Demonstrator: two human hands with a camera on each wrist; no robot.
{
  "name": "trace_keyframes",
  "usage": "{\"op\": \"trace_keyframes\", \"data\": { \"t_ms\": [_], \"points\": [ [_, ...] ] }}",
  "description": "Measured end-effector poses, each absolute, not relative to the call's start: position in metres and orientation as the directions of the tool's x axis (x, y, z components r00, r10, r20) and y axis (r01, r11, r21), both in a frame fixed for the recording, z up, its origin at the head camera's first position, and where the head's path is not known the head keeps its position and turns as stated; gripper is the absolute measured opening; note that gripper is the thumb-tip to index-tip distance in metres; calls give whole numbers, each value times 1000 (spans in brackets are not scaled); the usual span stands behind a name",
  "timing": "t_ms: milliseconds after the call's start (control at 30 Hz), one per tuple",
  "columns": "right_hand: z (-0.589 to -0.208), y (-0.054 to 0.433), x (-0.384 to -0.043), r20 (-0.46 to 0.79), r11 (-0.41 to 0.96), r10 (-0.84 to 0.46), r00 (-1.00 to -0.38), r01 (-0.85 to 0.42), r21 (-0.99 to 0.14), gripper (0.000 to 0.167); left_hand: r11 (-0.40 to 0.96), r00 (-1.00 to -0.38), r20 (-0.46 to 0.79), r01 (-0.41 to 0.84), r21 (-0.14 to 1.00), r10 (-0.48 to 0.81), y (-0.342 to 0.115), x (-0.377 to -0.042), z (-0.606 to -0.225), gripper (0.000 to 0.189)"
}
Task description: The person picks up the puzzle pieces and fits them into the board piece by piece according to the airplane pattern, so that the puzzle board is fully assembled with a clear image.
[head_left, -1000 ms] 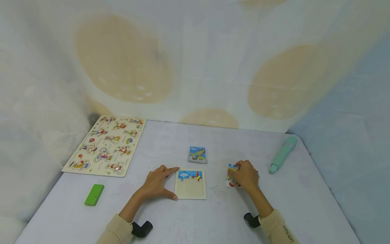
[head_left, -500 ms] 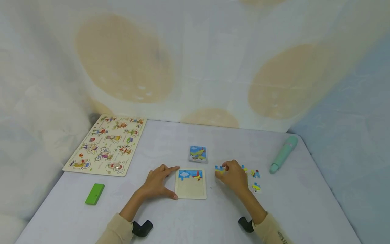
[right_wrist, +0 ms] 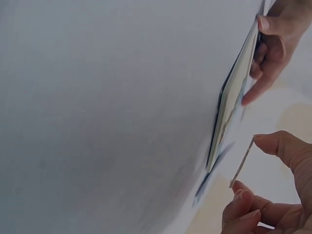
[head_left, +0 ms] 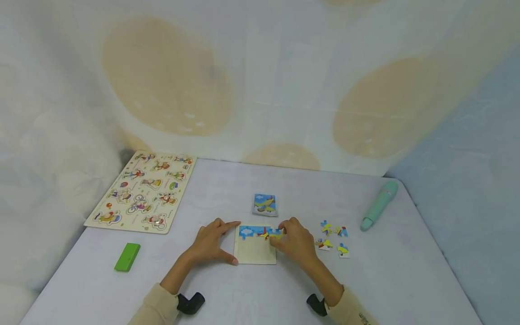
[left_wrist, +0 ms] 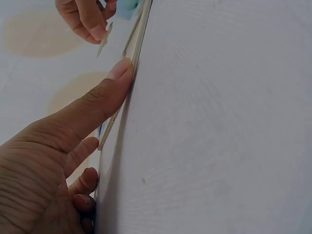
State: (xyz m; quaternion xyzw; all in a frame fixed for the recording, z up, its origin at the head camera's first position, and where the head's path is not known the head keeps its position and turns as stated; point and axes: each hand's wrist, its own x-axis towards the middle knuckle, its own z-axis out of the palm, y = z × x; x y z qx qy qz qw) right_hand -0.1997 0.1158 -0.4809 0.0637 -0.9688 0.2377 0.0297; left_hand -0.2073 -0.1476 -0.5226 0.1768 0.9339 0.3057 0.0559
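In the head view, a square wooden puzzle tray (head_left: 257,253) lies mid-table, with blue sky pieces (head_left: 246,231) along its top row and bare wood below. My left hand (head_left: 209,243) rests at the tray's left side, straight index finger at the top corner and thumb at the bottom corner. My right hand (head_left: 295,243) pinches a blue and yellow puzzle piece (head_left: 276,232) over the tray's upper right. The right wrist view shows that thin piece (right_wrist: 242,163) edge-on between thumb and fingertip, raised above the tray (right_wrist: 225,112).
Several loose puzzle pieces (head_left: 333,239) lie right of the right hand. A small airplane picture block (head_left: 265,206) sits behind the tray. A large figure puzzle board (head_left: 142,194) and a green block (head_left: 127,257) lie left; a mint-green cylindrical device (head_left: 379,206) lies far right.
My right hand has picked the blue and yellow puzzle piece from the loose pieces and carried it left to over the tray. My left hand has stayed at the tray's edge.
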Motion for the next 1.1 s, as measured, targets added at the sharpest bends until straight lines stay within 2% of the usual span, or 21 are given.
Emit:
{"op": "trace_keyframes", "data": {
  "t_ms": [433, 800, 1100],
  "points": [
    [-480, 86, -190, 82, 870, -227, -970, -240, -431, 35, 737, -927, 11, 305, 603, 374, -147, -207, -523, 103],
    [-484, 61, -192, 25, 855, -274, -961, -256, -451, 42, 733, -923, 14, 315, 602, 386, -146, -209, -521, 102],
    [-486, 46, -193, 20, 881, -308, -951, -294, -370, 42, 727, -922, 32, 326, 604, 387, -149, -207, -524, 103]
  ]
}}
